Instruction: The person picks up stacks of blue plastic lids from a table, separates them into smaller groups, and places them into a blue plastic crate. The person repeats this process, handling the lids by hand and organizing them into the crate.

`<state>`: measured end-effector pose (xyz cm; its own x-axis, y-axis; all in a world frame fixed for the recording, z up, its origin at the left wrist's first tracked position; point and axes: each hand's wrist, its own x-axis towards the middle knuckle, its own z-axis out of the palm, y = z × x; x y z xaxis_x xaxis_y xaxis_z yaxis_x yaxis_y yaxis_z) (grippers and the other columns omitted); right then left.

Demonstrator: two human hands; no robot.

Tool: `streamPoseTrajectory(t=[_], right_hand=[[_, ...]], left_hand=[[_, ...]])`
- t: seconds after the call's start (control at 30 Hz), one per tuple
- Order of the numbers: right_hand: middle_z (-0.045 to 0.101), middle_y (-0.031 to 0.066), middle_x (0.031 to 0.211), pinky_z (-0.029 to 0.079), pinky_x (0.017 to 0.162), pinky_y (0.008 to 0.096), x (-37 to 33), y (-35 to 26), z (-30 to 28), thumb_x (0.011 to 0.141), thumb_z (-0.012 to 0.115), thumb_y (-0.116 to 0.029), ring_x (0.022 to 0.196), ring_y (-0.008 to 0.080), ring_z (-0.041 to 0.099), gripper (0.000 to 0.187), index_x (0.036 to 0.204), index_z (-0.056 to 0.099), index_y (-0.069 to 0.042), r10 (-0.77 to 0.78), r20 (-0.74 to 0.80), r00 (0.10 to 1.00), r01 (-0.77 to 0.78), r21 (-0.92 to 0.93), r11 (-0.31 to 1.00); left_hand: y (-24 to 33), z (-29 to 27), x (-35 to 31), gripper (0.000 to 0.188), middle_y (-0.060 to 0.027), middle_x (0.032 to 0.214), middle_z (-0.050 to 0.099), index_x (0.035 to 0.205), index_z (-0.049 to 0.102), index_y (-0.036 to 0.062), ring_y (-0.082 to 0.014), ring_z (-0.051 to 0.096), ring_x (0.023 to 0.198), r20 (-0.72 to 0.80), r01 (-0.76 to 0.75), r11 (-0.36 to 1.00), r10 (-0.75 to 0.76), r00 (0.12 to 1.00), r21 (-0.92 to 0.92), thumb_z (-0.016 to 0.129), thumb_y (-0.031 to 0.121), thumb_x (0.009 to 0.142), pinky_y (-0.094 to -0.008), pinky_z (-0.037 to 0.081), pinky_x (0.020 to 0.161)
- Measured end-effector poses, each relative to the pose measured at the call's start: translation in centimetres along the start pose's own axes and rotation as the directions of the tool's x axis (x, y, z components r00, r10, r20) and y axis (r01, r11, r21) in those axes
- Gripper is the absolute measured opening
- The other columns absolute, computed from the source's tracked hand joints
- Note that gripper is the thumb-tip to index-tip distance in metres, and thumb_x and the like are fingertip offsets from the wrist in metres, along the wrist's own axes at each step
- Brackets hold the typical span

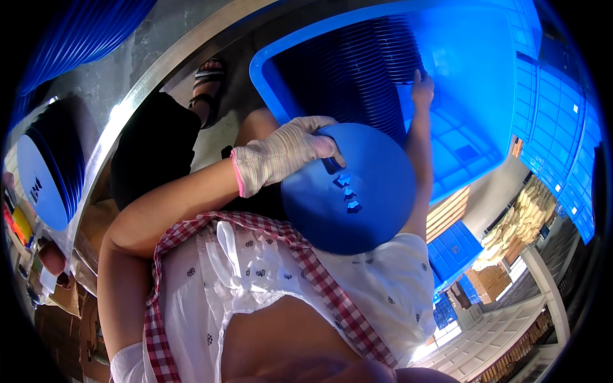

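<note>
My left hand (pixel 284 150), in a striped knit glove with bare fingertips, is closed on a round blue plastic disc (pixel 370 217). The thumb hooks at the disc's dark slot near its upper left edge, and the other fingers are mostly hidden. A row of small cut-outs runs down the disc's face, which is tilted toward me in front of my chest. My bare right hand (pixel 423 92) reaches into a large blue bin (pixel 491 83). Its fingers are partly stretched out beside the edge of a long row of dark blue discs (pixel 364 64) packed in the bin.
On a metal-edged table (pixel 134 96) at the left stands another group of blue discs (pixel 48 182), with more blue discs (pixel 83 38) at the far left. Blue crates (pixel 555 108) line the right side. A smaller blue bin (pixel 453 252) and a cardboard box (pixel 488 284) sit lower right.
</note>
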<state>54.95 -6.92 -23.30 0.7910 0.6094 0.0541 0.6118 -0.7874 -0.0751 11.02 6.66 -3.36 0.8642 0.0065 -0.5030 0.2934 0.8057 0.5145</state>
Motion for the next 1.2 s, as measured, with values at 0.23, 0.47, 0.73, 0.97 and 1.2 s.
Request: streamPoseTrajectory(t=[0.23, 0.47, 0.73, 0.97, 1.2], right_hand=[[0.057, 0.022, 0.127, 0.047, 0.095, 0.0454, -0.7, 0.3, -1.8, 0.096, 0.049, -0.046, 0.116, 0.0382, 0.056, 0.057, 0.131, 0.053, -0.002, -0.065, 0.141, 0.988, 0.055, 0.073, 0.996], [0.046, 0.0218, 0.141, 0.045, 0.098, 0.0481, -12.4, -9.1, -19.0, 0.094, 0.046, -0.062, 0.119, 0.035, 0.055, 0.08, 0.148, 0.031, -0.006, -0.273, 0.529, 0.803, -0.542, 0.84, 0.034], [0.049, 0.0174, 0.137, 0.042, 0.105, 0.0429, -24.6, -12.4, -19.6, 0.089, 0.064, -0.012, 0.125, 0.0317, 0.049, 0.061, 0.142, 0.038, 0.0, -0.059, 0.389, 0.919, -0.39, 0.882, -0.265], [0.052, 0.0162, 0.131, 0.047, 0.098, 0.0395, -23.6, -13.6, -21.1, 0.077, 0.071, 0.003, 0.12, 0.0289, 0.053, 0.075, 0.143, 0.036, -0.003, 0.106, 0.368, 0.924, -0.341, 0.917, -0.206], [0.051, 0.0195, 0.132, 0.049, 0.095, 0.0403, -15.0, -2.7, -21.0, 0.075, 0.075, 0.003, 0.116, 0.0312, 0.055, 0.086, 0.147, 0.029, -0.002, 0.323, 0.249, 0.913, -0.338, 0.906, 0.256]], left_hand=[[0.4, 0.9, 0.3, 0.049, -0.0091, 0.097, 0.067, 0.118, 0.06, -0.0011, -0.0167, 0.063, 0.091, 0.006, -0.026, 1.0, 0.026, 1.0, -0.002, 0.065, 0.029, 0.08, -0.0315, 0.051, 0.087], [-0.6, 0.7, 2.8, 0.035, -0.0093, 0.093, 0.068, 0.114, 0.06, 0.0002, -0.0186, 0.065, 0.089, -0.2, -0.084, 0.965, 0.034, 0.979, -0.249, 0.066, 0.016, 0.083, -0.0345, 0.055, 0.086], [-0.6, 1.4, 4.6, 0.04, -0.0154, 0.107, 0.065, 0.124, 0.056, 0.0015, -0.0248, 0.065, 0.095, -0.399, -0.191, 0.981, 0.19, 0.897, 0.039, 0.064, 0.016, 0.087, -0.0371, 0.054, 0.09], [-0.1, 2.2, 4.3, 0.066, -0.0207, 0.12, 0.058, 0.136, 0.044, 0.0025, -0.0304, 0.059, 0.11, -0.336, -0.145, 0.94, 0.251, 0.908, 0.31, 0.071, 0.03, 0.083, -0.0378, 0.048, 0.099], [-0.7, 2.5, 3.7, 0.049, -0.0178, 0.123, 0.058, 0.13, 0.051, 0.0023, -0.0275, 0.055, 0.12, -0.114, -0.205, 0.921, 0.255, 0.96, 0.33, 0.065, 0.027, 0.09, -0.0356, 0.043, 0.105]])
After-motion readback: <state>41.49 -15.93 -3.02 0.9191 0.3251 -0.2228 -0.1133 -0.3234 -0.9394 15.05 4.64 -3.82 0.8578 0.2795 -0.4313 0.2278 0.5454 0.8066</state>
